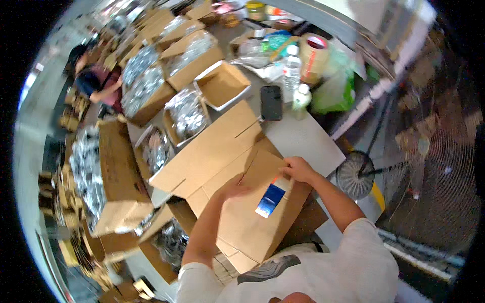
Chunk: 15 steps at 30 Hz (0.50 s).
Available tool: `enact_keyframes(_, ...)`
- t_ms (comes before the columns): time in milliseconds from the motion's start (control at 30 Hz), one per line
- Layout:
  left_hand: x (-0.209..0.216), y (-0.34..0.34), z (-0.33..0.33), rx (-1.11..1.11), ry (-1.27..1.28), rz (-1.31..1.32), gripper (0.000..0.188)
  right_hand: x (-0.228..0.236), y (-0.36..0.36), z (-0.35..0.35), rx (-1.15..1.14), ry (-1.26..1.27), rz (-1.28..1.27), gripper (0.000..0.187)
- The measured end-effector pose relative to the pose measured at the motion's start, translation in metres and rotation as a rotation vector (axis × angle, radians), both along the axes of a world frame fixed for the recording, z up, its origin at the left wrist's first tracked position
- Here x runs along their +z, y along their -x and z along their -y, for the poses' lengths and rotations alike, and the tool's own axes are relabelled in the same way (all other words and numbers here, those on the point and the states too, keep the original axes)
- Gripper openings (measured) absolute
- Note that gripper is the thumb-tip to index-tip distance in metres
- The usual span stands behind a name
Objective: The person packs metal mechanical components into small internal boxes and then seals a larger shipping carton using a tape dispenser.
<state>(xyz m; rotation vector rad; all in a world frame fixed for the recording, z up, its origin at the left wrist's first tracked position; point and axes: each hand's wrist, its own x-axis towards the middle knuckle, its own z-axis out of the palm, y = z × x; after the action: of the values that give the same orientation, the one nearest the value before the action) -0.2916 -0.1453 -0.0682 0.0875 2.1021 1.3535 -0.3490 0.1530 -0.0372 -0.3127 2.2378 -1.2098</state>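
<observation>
1. Head view: a brown corrugated cardboard carton [245,217] lay directly before the person's torso, over the near side of the pale, smooth desk [316,144]; its broad slotted flap [207,156] extended toward the upper left.
2. Left hand [233,190]: this rested on the carton beside a crease; blur hid the fingers, so whether its grip was spread or pinching could not be told.
3. Right hand [299,170]: its fingers bent at the panel's far right edge, near a blue-and-white rectangular patch [271,200]; whether the grip pinched the board could not be told.
4. Handling, as judged: steady, flat pressure from the left palm suited the board, while the right fingers best guided the edge squarely, without buckling the panel or rubbing the patch.
</observation>
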Motion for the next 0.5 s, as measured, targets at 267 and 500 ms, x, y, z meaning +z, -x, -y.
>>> enact_keyframes(267,0.001,0.06,-0.031,-0.189,0.0,0.35,0.044,0.004,-0.064,-0.034,-0.505,-0.094,-0.514,0.047)
enact_keyframes(500,0.01,0.07,-0.04,-0.017,-0.278,0.73,0.042,-0.078,-0.159,-0.01,-0.664,0.437,0.08,0.048)
